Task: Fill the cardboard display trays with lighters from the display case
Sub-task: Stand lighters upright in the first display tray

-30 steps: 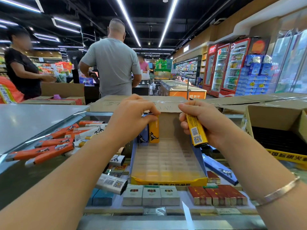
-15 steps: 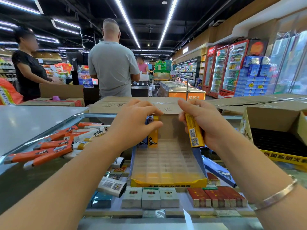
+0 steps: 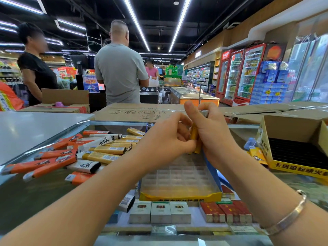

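A yellow-fronted cardboard display tray (image 3: 181,194) with a clear gridded insert lies on the glass case top in front of me. My right hand (image 3: 211,132) is shut on a yellow lighter (image 3: 194,137), held upright at the tray's far end. My left hand (image 3: 170,139) presses its fingers against the same lighter from the left. Upright lighters at the tray's back row are mostly hidden behind both hands. A loose heap of orange, yellow and white lighters (image 3: 85,151) lies on the glass to the left.
A second open cardboard tray box (image 3: 298,167) stands at the right. Cigarette packs (image 3: 159,212) show under the glass near me. Flat cardboard boxes (image 3: 138,110) lie beyond the case. Two people (image 3: 119,71) stand behind them, and fridges (image 3: 243,73) line the right wall.
My right hand has carried its yellow lighter left to the tray's back row, and my left hand has come in to meet it. The view has shifted, showing more of the loose lighters.
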Action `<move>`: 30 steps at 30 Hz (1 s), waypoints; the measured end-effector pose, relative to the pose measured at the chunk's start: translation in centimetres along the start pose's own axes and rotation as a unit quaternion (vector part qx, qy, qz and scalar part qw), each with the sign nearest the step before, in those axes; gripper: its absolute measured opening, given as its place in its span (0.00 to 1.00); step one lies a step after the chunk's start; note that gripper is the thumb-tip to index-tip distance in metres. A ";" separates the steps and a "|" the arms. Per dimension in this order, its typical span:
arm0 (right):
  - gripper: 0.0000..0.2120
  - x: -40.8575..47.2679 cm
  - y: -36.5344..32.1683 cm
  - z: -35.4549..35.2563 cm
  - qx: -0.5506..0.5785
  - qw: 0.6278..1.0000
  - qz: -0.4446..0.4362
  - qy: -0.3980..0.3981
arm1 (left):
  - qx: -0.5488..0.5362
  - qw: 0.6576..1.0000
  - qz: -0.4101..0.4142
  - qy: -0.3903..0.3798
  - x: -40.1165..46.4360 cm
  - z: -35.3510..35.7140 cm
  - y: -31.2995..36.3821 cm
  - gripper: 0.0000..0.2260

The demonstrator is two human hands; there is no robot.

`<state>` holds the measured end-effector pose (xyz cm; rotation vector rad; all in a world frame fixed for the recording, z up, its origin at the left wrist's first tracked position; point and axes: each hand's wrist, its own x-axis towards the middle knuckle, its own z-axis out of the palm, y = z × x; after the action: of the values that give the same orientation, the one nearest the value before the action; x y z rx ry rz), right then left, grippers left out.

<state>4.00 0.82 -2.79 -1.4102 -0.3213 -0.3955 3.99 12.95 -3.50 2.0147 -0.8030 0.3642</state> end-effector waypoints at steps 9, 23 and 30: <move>0.14 0.1 0.4 -0.3 -0.051 0.995 0.007 -0.081 | 0.009 1.000 0.013 0.004 0.2 -0.9 -0.7 0.08; 0.21 1.6 -1.5 -2.2 0.105 0.993 0.028 0.044 | 0.070 0.997 -0.007 0.020 0.4 -4.2 -1.3 0.16; 0.23 1.6 -1.2 -2.0 0.078 0.995 0.045 0.034 | 0.155 0.987 0.023 0.027 0.4 -3.8 -2.0 0.12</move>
<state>4.88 -1.45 -1.34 -1.2506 -0.2282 -0.3369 5.82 16.71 -2.57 2.2653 -0.7972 0.5988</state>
